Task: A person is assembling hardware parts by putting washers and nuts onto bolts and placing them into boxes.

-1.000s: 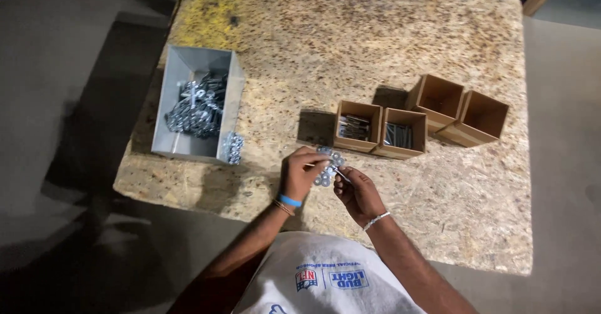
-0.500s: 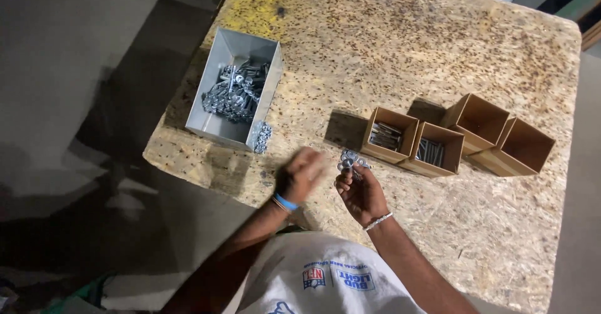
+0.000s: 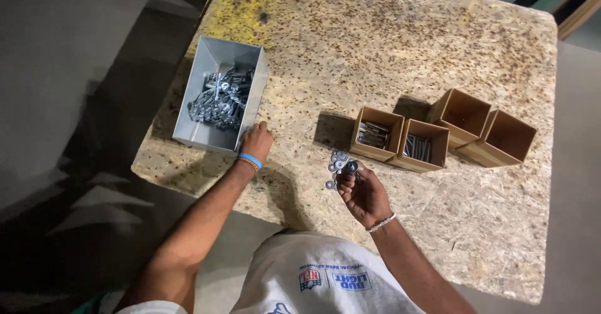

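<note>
Head view: right hand [image 3: 362, 192] palm-up, fingers curled around a small bunch of flat silver washers [image 3: 339, 162], shiny little rings fanned out above the fingertips, low over the desk [image 3: 388, 51]. Left hand [image 3: 255, 142] loosely open, holding nothing, fingertips at the grey bin [image 3: 213, 60] full of mixed hardware. Four brown cardboard boxes [image 3: 438, 129] off to the right.
</note>
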